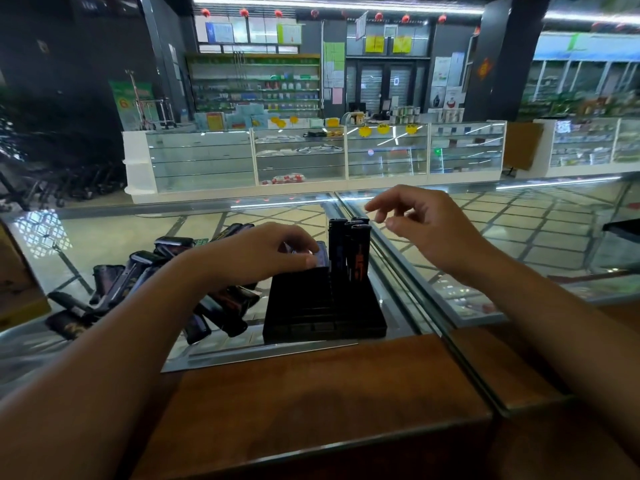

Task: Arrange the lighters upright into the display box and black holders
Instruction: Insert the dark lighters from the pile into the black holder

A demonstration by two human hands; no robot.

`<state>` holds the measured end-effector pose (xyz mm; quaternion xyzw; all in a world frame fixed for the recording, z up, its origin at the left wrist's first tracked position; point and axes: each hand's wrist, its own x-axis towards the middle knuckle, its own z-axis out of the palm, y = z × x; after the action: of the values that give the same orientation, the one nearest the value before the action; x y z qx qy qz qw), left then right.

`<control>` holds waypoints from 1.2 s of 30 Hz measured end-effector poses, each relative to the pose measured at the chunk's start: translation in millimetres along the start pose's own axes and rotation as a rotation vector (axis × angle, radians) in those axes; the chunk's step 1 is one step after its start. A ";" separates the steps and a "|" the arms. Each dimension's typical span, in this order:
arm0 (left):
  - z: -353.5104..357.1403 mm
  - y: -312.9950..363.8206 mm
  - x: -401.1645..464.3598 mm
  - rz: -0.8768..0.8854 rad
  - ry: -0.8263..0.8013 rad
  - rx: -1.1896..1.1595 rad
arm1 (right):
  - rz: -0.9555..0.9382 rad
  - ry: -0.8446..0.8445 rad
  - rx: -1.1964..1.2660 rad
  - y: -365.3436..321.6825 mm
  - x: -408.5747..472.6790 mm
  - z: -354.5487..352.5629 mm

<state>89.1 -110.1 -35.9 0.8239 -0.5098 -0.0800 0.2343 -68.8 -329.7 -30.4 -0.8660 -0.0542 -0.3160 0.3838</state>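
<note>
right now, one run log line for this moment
left grip: pinching lighter over black slotted holder | right grip: open, empty | upright black lighters: in holder

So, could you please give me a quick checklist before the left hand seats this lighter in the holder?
1. Left hand has the held lighter in a firm grip: ok.
2. Held lighter over an empty slot of the black holder: cannot tell.
3. Standing lighters upright: ok.
4. Right hand clear of the holder, holding nothing: ok.
5. Loose lighters within reach on the glass counter: ok.
</note>
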 end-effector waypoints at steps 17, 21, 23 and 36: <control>1.7 -5.8 -4.5 -0.085 -0.002 0.167 | -0.062 -0.074 -0.152 -1.7 -6.9 -0.1; 1.5 -8.0 -3.5 -0.087 -0.001 0.155 | -0.092 -0.064 -0.187 -3.3 -5.4 5.1; 2.1 -8.7 -3.0 -0.088 0.000 0.147 | -0.095 -0.048 -0.174 -4.1 -4.8 5.7; -9.8 12.9 -6.4 -0.004 0.317 -0.122 | -0.023 0.204 0.246 -11.1 9.4 -4.1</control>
<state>79.4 -106.3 -22.0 0.8114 -0.4591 0.0199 0.3611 -67.2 -326.1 -15.9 -0.7753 -0.0632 -0.3976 0.4866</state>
